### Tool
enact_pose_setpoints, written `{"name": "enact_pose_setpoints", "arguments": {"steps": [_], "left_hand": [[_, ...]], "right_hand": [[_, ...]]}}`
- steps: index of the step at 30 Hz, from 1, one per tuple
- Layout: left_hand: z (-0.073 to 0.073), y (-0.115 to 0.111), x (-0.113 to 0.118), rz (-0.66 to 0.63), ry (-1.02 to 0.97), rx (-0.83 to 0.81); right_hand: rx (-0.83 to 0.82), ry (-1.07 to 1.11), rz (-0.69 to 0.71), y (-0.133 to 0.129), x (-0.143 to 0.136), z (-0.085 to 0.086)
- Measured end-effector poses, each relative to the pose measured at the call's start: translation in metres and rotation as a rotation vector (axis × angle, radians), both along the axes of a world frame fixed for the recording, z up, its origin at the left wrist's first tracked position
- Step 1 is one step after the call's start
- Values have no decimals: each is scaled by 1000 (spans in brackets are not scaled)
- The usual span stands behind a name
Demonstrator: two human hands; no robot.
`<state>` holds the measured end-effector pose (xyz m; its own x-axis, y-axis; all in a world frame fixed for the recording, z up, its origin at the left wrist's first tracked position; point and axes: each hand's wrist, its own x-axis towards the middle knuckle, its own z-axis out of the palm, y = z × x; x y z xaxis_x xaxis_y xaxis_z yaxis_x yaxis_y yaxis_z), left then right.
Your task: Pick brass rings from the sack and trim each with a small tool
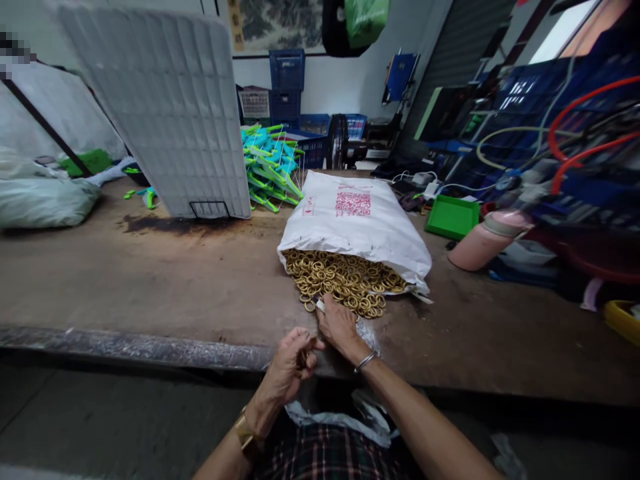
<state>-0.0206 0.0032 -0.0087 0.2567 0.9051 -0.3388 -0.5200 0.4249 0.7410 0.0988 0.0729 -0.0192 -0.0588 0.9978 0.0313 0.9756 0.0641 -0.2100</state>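
A white woven sack (320, 230) with a red printed code lies on the workbench, its mouth towards me. Brass-coloured rings (345, 277) spill out of it in a heap. My right hand (340, 327) is at the front edge of the heap, fingers bent down against the rings; a white wrap shows on one finger, and whatever is under the fingertips is hidden. Just left of it and nearer to me, my left hand (294, 360) is curled closed, with some brass-coloured rings partly visible inside. A clear plastic bag (340, 420) hangs below the bench edge at my lap.
A tall white ribbed panel (165, 113) stands on the bench (125, 287) at left. Behind it are green and blue plastic parts (273, 167). To the right are a green tray (453, 218), a pink bottle (487, 240) and red hoses (590, 127). A filled bag (45, 200) lies far left.
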Motion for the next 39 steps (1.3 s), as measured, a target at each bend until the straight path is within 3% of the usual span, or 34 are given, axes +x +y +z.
{"name": "enact_pose_setpoints", "arguments": {"steps": [6, 12, 14, 21, 32, 39], "left_hand": [[-6, 7, -7, 31, -234, -116], [-8, 10, -14, 68, -472, -251], [-8, 10, -15, 67, -509, -274], [-13, 9, -15, 100, -474, -316], [-16, 11, -11, 173, -367, -262], [-12, 4, -5, 166, -298, -144]], "right_hand": [[21, 25, 29, 2, 3, -5], [4, 97, 215, -7, 15, -1], [7, 133, 217, -9, 17, 1], [13, 112, 40, -12, 13, -2], [158, 158, 144, -14, 19, -19], [192, 477, 256, -28, 26, -20]]}}
